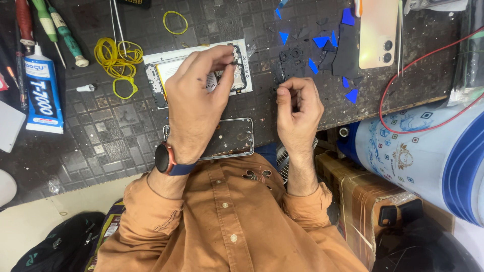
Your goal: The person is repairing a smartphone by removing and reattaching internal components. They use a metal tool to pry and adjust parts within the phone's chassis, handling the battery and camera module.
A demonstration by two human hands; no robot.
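An opened phone [157, 75] with a white rim and its insides bare lies on the dark patterned work mat [101, 131]. My left hand [194, 103], with a watch on the wrist, reaches over it. Its thumb and fingertips pinch a small part [235, 56] at the phone's top right corner. A second, empty phone frame with a silver rim [237, 138] lies just below that hand, near the mat's front edge. My right hand [298, 108] rests to the right of both phones with fingers curled closed. Nothing clear shows in it.
A glue tube [43, 93], screwdrivers [63, 32] and yellow rubber bands [118, 58] lie at left. Blue plastic shards [320, 41], black pieces and a peach phone back [378, 32] lie at top right. A red wire [403, 75], a blue-white container [433, 151] and a cardboard box [363, 201] stand at right.
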